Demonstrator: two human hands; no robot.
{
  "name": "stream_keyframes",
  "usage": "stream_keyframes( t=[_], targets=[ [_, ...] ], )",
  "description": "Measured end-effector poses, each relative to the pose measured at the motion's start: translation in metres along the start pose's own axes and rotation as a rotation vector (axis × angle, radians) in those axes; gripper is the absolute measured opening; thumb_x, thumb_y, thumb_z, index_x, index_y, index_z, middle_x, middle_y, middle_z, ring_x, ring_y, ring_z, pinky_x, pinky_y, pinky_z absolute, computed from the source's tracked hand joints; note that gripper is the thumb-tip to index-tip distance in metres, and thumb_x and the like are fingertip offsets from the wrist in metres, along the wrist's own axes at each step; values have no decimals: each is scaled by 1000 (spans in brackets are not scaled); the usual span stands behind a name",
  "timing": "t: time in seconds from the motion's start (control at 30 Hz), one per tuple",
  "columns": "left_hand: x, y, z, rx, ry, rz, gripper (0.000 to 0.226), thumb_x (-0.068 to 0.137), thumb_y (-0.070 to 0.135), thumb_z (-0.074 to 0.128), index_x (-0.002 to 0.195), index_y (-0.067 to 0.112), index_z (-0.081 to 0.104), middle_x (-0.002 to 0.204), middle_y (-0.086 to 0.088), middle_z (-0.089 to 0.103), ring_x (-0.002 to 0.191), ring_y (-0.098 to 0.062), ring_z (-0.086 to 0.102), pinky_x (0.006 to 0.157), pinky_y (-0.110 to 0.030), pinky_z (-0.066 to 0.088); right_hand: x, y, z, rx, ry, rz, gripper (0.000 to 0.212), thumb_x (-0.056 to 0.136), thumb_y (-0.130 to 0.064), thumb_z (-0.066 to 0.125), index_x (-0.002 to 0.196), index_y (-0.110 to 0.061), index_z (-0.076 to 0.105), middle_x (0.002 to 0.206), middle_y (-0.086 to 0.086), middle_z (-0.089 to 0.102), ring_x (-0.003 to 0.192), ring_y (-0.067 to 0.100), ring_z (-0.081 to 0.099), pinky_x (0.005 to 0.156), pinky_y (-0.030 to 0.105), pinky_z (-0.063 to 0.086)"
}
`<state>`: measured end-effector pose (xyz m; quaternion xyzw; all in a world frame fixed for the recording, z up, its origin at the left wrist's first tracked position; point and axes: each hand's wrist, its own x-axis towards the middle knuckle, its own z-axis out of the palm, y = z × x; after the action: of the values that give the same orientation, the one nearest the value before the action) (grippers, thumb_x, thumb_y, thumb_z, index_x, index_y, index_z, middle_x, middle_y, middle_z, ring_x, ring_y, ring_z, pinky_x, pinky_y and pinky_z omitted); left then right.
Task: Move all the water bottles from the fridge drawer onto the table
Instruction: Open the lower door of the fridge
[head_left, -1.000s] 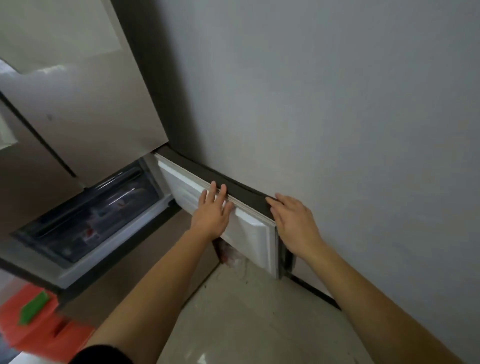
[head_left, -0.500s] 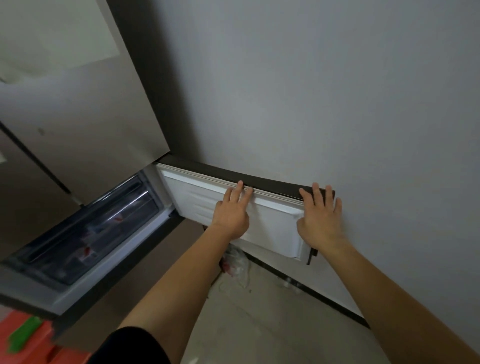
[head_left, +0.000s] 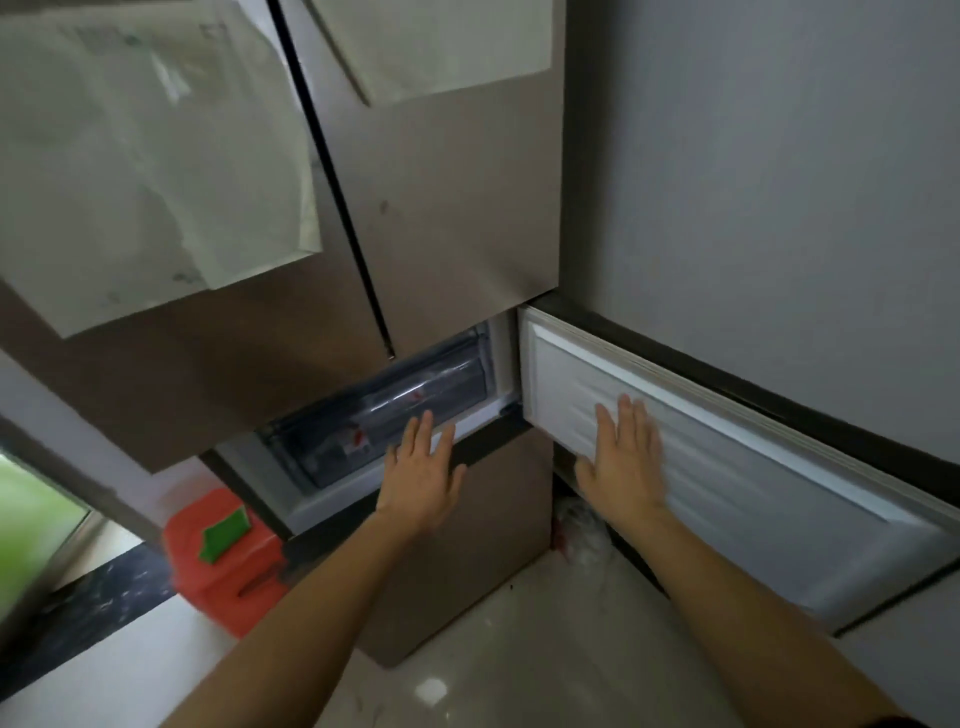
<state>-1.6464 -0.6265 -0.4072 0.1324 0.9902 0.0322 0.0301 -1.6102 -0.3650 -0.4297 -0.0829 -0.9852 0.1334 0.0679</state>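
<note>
The small lower fridge door (head_left: 737, 483) stands swung wide open to the right, white inner side toward me. Behind it a clear fridge drawer (head_left: 374, 415) sits in the compartment, and water bottles (head_left: 358, 436) with red-marked labels show dimly through its front. My left hand (head_left: 423, 475) hovers with straight fingers just in front of the drawer's lower edge, holding nothing. My right hand (head_left: 623, 457) lies flat with spread fingers on the inner face of the open door. No table is in view.
The tall brown upper fridge doors (head_left: 415, 208) with taped paper sheets hang above. A brown lower fridge panel (head_left: 467, 545) is below the drawer. A red plastic container (head_left: 228, 561) with a green piece stands on the floor at left. A crumpled plastic bag (head_left: 582, 530) lies under the door.
Both hands left the door's top edge: the left moved over to the drawer front, the right slid down onto the door's inner face. The door swung wider and my view turned left toward the fridge.
</note>
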Motion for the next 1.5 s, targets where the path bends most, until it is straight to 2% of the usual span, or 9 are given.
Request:
stream_keyframes(
  t=[0.43,0.57,0.67,0.87,0.93,1.0,1.13,1.3,1.5],
  targets=[
    [16,-106,77,-279,-13,-421,70,101,46,42,157,17,11,164,-14,5,150,-35,7,119,-49,18,108,-145,113,790,-581,25,73,96,-24,63,156,-19,22,158,5,34,142,25,36,113,34,34],
    [58,-111,67,-1071,49,-724,61,98,31,56,151,17,30,150,-8,40,134,-29,41,100,-34,38,151,-178,132,1062,-658,104,63,95,-6,58,150,-22,34,147,2,47,129,19,48,101,33,43],
    [98,-125,61,-1644,169,-911,41,96,29,54,136,17,52,129,-4,57,124,-24,53,84,-38,50,180,-195,138,1245,-719,165,49,93,1,55,133,-24,42,133,0,52,123,23,53,104,42,48],
    [138,-143,62,-2078,394,-867,28,96,41,55,97,14,64,75,-4,54,66,-19,52,79,-38,53,212,-210,151,1495,-744,404,32,90,1,57,120,-7,55,118,13,62,114,27,61,78,38,58],
    [142,-144,64,-2146,474,-889,26,97,37,57,104,13,63,73,-4,64,67,-18,62,83,-38,52,215,-208,152,1625,-741,462,38,89,1,58,127,-5,52,107,12,66,104,24,64,78,40,58],
    [142,-146,66,-2145,477,-890,38,98,36,55,122,7,61,72,-3,69,64,-15,67,79,-36,53,217,-209,150,1703,-773,464,16,94,1,53,107,-7,58,93,7,67,93,20,64,84,40,55],
    [143,-144,66,-2061,458,-898,51,102,39,47,134,0,54,65,3,68,49,-5,61,68,-26,51,219,-210,144,1705,-787,451,10,101,-11,52,106,-16,59,103,3,67,101,18,63,89,39,52],
    [141,-133,64,-2045,568,-984,42,98,36,55,123,2,59,118,-18,67,45,-6,59,55,-23,49,212,-208,141,1671,-767,490,11,102,-29,53,106,-19,57,108,2,66,101,19,64,90,39,51],
    [123,-116,70,-1922,596,-1158,30,93,32,67,106,5,65,74,-5,73,57,-12,68,52,-22,52,188,-200,139,1556,-683,502,35,93,-44,65,117,-19,62,109,0,67,103,18,68,78,33,55]
  ],
)
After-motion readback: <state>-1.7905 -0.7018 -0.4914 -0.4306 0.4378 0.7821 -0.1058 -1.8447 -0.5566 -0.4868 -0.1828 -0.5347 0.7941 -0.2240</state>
